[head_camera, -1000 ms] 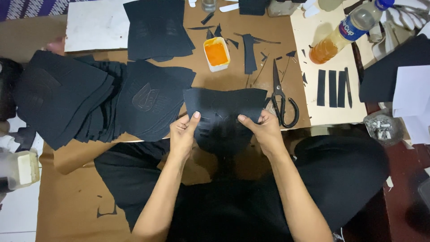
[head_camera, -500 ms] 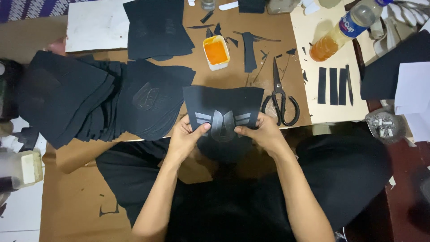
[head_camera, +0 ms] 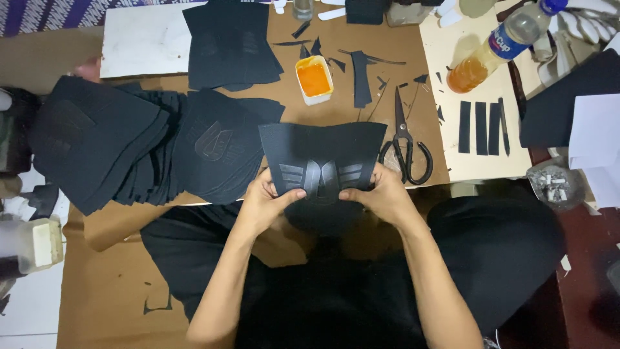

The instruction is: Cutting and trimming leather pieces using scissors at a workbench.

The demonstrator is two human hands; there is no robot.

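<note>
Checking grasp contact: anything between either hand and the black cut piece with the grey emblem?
Nothing visible. The left hand and right hand both grip the black cut piece directly at its lower edge, thumbs on top beside the grey emblem.

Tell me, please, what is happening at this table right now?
A seated person holds a black curved sheet piece with a grey emblem in both hands, left hand and right hand, thumbs pressing its lower edge. Black-handled scissors lie just right of it, a white tub of orange paste behind, and stacks of black cut pieces to the left.
</note>
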